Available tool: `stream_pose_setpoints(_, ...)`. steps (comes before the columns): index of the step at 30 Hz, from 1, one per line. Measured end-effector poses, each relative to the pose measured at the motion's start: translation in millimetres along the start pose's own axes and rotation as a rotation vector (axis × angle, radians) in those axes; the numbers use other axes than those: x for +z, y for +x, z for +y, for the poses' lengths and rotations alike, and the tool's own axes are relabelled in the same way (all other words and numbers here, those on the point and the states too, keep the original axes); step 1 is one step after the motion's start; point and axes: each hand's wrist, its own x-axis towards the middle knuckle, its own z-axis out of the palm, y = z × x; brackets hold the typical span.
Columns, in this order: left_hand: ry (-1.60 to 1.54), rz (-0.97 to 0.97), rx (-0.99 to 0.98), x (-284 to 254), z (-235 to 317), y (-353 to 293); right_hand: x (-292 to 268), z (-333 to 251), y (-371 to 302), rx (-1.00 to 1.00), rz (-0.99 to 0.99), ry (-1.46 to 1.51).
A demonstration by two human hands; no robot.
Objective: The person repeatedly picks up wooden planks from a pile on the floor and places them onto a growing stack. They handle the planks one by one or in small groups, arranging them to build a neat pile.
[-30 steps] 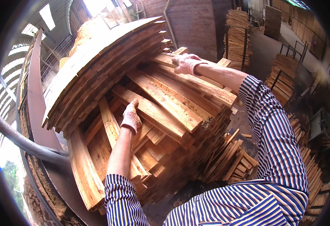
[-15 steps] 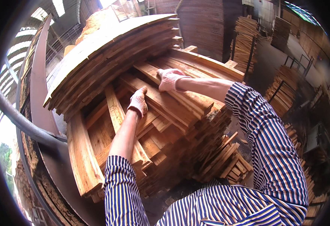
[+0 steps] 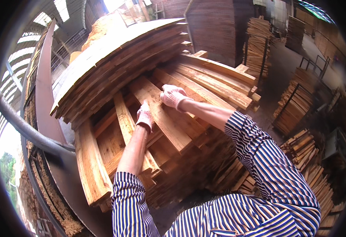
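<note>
While One Side Lies Ordered, the Other Lies Askew

Where the left hand meets the central plank, its thumb points up along the wood's left side and its other fingers are largely hidden. The right hand, its fingers curled in toward the palm, is at the right side of the same plank. Both hands are gloved; whether either pinches the wood or merely rests against it cannot be told (the undersides are out of sight). The central plank slants across the top of a lumber pile, its far end near a taller stack and its near end toward the wearer's body.

To the right, long planks lie nearly side by side, though their ends are uneven. To the left, a narrow plank lies askew among dark gaps, and a broad plank marks the outer edge. Judged from this arrangement, the right portion of the layer appears largely set out, the middle is in hand, and the left looks unfinished; the total remaining cannot be determined.

Farther out, a grey pipe crosses at left, and slender wood stacks stand at right, near a brick wall.
</note>
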Motion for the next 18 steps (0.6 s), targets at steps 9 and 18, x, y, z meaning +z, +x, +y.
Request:
stream_pose_setpoints(9, -0.145, -0.069, -0.028, 10.2, -0.9, 43.0, 11.6, 58.4, 74.4, -0.55, 0.004, -0.097)
stream_pose_setpoints(18, 0.867, 0.011, 0.489, -108.5, -49.1, 96.4, -16.5, -49.4, -12.5, -0.081, 0.149, 0.358)
